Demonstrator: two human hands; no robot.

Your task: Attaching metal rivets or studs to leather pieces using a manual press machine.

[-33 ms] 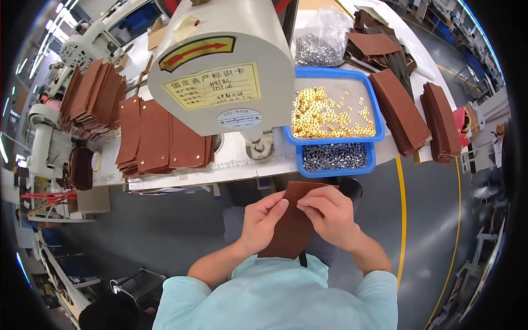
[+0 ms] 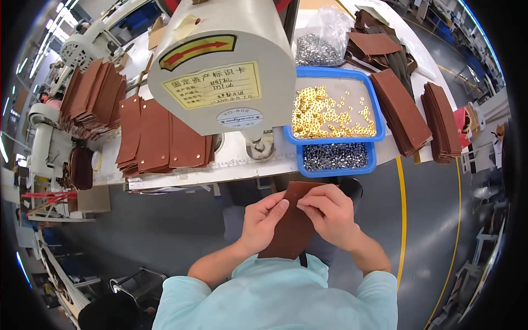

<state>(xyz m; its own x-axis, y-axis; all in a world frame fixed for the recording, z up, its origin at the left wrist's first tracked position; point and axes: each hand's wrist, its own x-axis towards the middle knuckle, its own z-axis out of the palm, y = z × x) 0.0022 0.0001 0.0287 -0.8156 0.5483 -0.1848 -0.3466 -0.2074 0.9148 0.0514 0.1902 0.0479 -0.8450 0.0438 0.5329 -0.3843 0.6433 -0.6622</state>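
A flat brown leather-like panel point(image 2: 291, 234) is held in front of my body, just below the table's front edge. My left hand point(image 2: 258, 224) grips its left side, thumb on top and fingers mostly underneath. At the upper right part of the panel, my right hand point(image 2: 333, 216) is closed, with thumb and forefinger pinched against the surface. Whether a small piece sits between those fingertips I cannot make out. A tiny mark or hole shows near the panel's upper end. The lower end reaches down to my light blue shirt point(image 2: 275, 294).
A large pale machine head point(image 2: 220, 82) overhangs the white table point(image 2: 242, 171). Beside it, one blue tray point(image 2: 380, 118) holds gold ring-shaped pieces, overlapping another blue tray point(image 2: 335, 172) of dark metal pieces. Brown panel stacks point(image 2: 154, 137) lie left, more stacks point(image 2: 401, 113) right. A plastic bag point(image 2: 322, 44) holds metal pieces.
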